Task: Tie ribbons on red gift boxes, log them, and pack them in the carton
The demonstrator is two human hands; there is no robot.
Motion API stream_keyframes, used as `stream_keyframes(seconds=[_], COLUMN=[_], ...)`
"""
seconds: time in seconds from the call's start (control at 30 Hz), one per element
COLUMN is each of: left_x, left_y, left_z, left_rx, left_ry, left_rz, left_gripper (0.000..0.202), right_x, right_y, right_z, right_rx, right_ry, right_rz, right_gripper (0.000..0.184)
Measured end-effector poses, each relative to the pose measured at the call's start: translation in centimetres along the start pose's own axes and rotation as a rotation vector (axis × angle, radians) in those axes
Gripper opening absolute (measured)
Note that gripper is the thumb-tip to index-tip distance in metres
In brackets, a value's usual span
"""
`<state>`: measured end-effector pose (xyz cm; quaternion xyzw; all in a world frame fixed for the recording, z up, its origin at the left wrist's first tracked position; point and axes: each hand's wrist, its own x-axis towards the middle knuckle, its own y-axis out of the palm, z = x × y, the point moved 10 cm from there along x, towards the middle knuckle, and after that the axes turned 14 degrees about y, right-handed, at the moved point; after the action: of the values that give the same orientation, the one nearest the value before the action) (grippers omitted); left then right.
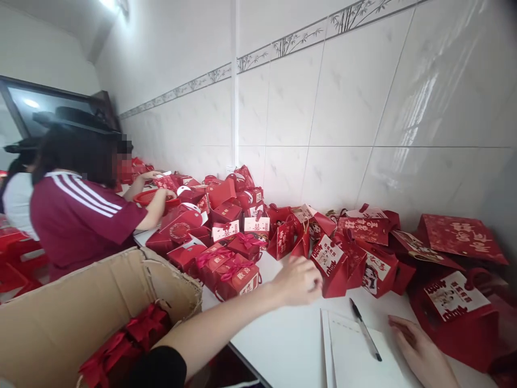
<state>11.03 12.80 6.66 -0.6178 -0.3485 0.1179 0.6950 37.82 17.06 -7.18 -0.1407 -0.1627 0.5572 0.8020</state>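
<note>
My left hand (301, 283) hovers over the white table, in front of the red gift bags, with its fingers curled inward. What those fingers hold, if anything, does not show. Right behind it stands a red gift bag (329, 269) with a white printed tag. My right hand (422, 350) rests at the table's near right, fingers stretched out and nothing in them. Between the two hands lies a sheet of paper (355, 361), with a black pen (365, 328) on top. Boxes with pink ribbon bows (234, 269) sit left of my left hand.
A cardboard box (100, 275) at the lower left holds red ribboned boxes (125, 345). Red gift boxes crowd the table along the tiled wall (343, 108). Farther left, a person in a maroon shirt (84, 215) has their hands at a red basket (155, 198).
</note>
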Motion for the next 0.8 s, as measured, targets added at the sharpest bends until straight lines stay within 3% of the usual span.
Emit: stream_keyframes(seconds=[0.1, 0.2, 0.33, 0.43, 0.6, 0.8], left_x=[-3.2, -8.1, -15.3, -18.7, -19.6, -18.6], left_y=[-2.9, -4.9, -6.3, -6.3, -5.1, -4.2], left_z=[4.6, 7.4, 9.5, 9.6, 8.2, 7.3], left_rx=[0.014, 0.015, -0.043, -0.068, 0.059, 0.111], left_ry=[-0.175, -0.264, -0.427, -0.480, -0.476, -0.493], left_rz=[0.136, 0.182, 0.109, 0.066, 0.088, 0.063], left_gripper=[0.029, 0.040, 0.056, 0.060, 0.071, 0.064], right_x=[-0.5, -0.9, -0.9, -0.9, -1.3, -1.7], right_y=[-0.1, -0.2, -0.4, -0.4, -0.3, -0.7], right_z=[0.9, 1.1, 1.0, 0.9, 1.1, 1.2], right_rx=[-0.084, -0.131, -0.187, -0.210, -0.250, -0.215], right_ry=[-0.065, -0.093, -0.106, -0.100, -0.121, -0.083], right_rz=[-0.010, -0.015, -0.031, -0.039, -0.048, -0.065], right_gripper=[0.031, 0.033, 0.039, 0.041, 0.040, 0.039])
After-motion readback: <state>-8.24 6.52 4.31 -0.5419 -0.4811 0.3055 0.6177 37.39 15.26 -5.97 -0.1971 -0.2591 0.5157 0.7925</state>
